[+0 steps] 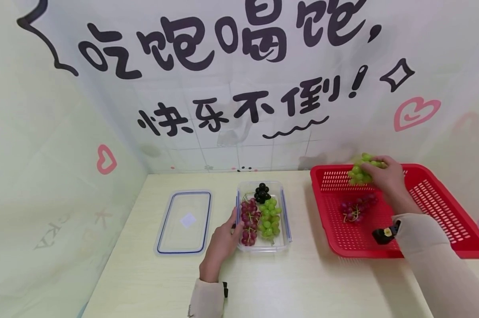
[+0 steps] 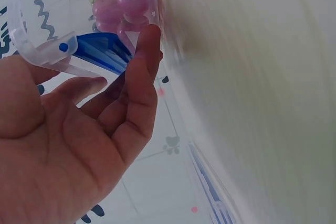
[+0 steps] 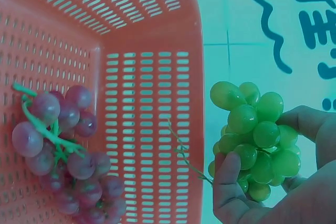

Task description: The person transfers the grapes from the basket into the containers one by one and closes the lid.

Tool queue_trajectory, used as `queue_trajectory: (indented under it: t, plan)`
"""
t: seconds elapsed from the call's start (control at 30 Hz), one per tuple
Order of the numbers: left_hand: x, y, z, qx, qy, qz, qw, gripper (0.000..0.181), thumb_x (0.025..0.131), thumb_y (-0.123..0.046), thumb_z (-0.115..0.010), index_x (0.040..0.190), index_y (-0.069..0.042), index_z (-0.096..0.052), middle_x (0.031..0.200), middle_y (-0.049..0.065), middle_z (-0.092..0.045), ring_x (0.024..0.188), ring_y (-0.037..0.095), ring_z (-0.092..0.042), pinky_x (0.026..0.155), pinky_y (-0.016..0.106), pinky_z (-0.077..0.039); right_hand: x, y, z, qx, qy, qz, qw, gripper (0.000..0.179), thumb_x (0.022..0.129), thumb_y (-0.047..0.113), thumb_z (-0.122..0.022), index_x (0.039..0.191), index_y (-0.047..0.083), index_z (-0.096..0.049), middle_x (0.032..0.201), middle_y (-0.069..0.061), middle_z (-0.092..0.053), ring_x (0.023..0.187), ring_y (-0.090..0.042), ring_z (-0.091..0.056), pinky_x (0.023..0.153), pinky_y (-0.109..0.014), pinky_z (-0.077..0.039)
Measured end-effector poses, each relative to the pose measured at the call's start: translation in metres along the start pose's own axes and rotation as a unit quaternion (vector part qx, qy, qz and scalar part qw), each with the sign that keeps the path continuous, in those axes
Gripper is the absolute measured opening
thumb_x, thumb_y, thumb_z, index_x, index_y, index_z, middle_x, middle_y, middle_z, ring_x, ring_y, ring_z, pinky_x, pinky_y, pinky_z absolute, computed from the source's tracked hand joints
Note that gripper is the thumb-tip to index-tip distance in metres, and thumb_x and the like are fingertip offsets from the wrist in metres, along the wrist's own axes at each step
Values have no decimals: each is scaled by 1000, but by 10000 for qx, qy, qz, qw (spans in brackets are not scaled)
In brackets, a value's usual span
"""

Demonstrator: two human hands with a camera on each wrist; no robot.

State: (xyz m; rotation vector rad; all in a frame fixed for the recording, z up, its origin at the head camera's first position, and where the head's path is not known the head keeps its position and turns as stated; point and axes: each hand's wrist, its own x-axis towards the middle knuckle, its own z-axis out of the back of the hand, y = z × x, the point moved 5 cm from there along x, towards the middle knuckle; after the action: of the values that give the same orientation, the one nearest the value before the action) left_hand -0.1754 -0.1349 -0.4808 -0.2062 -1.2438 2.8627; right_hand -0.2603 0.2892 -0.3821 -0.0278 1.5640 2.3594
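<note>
My right hand (image 1: 388, 176) grips a bunch of green grapes (image 1: 359, 173) above the back of the red basket (image 1: 331, 238). In the right wrist view these green grapes (image 3: 257, 140) sit between thumb and fingers, a thin stem trailing toward the basket. At the left side of a clear plastic container (image 1: 263, 248), my left hand (image 1: 223, 238) holds its edge. The left wrist view has the fingers bent around the blue-lined side latch (image 2: 102, 51). Inside the container lie red grapes (image 1: 249, 223), green grapes (image 1: 269, 218) and a small black bunch (image 1: 262, 193).
Red grapes (image 1: 356, 208) lie on the basket floor, at the right of the table (image 1: 279, 282). Left of the container rests a clear lid (image 1: 184, 223) with a blue seal. A printed cloth (image 1: 223, 88) hangs behind the table.
</note>
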Motion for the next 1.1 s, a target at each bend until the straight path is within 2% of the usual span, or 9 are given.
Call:
queue_trajectory:
  t: [0.13, 0.33, 0.53, 0.77, 0.83, 0.93, 1.03, 1.1]
  plan:
    - [0, 0, 0, 28, 7, -7, 10000, 58, 107, -34, -42, 158, -15, -24, 69, 4, -53, 51, 15, -41, 52, 31, -39, -2, 5, -6, -41, 40, 43, 10000, 69, 99, 47, -54, 148, 4, -33, 126, -7, -42, 101, -18, -49, 73, -20, -54]
    - [0, 0, 0, 8, -23, 4, 10000, 58, 107, -34, -43, 158, -14, -25, 76, 8, -60, 49, 16, -40, 51, 32, -39, -5, 9, -13, 1, 31, 63, 10000, 65, 99, 46, -54, 147, 7, -36, 127, -6, -41, 104, -20, -49, 79, -23, -55]
    - [0, -1, 0, 30, -22, 33, 10000, 58, 107, -34, -42, 158, -13, -25, 74, 8, -58, 48, 16, -37, 51, 32, -38, -8, 14, -19, -59, 6, 136, 9999, 66, 99, 47, -54, 148, 8, -36, 130, -7, -42, 107, -21, -50, 82, -25, -55]
    - [0, -1, 1, 30, -54, 8, 10000, 58, 106, -34, -43, 158, -13, -26, 85, 13, -66, 48, 16, -38, 51, 32, -38, -13, 22, -26, -95, 56, 191, 9998, 69, 96, 52, -57, 149, 12, -37, 133, -6, -42, 110, -24, -51, 85, -25, -54]
    - [0, -1, 1, 22, -39, 15, 10000, 58, 106, -34, -42, 158, -14, -26, 79, 10, -62, 48, 15, -37, 50, 32, -37, -14, 24, -27, -114, 78, 193, 9997, 70, 95, 53, -58, 149, 13, -38, 134, -6, -42, 110, -24, -51, 83, -24, -54]
    - [-1, -1, 1, 18, -41, 36, 10000, 58, 106, -34, -43, 158, -14, -26, 80, 11, -62, 48, 15, -36, 51, 32, -37, -16, 27, -30, -150, 85, 205, 9996, 71, 94, 53, -58, 150, 15, -38, 138, -8, -41, 110, -25, -51, 81, -22, -54]
    - [-1, -1, 1, 20, -42, 45, 10000, 58, 106, -34, -43, 158, -14, -26, 87, 16, -66, 48, 16, -36, 51, 33, -37, -19, 31, -32, -171, 78, 258, 9995, 70, 94, 53, -58, 149, 15, -38, 140, -10, -40, 110, -25, -51, 79, -21, -54]
    - [-1, -1, 1, 12, -56, 48, 10000, 58, 106, -34, -43, 158, -14, -27, 102, 22, -68, 49, 16, -37, 51, 33, -37, -20, 34, -33, -146, 82, 316, 9994, 70, 94, 53, -59, 149, 15, -38, 140, -10, -40, 110, -25, -51, 79, -21, -54]
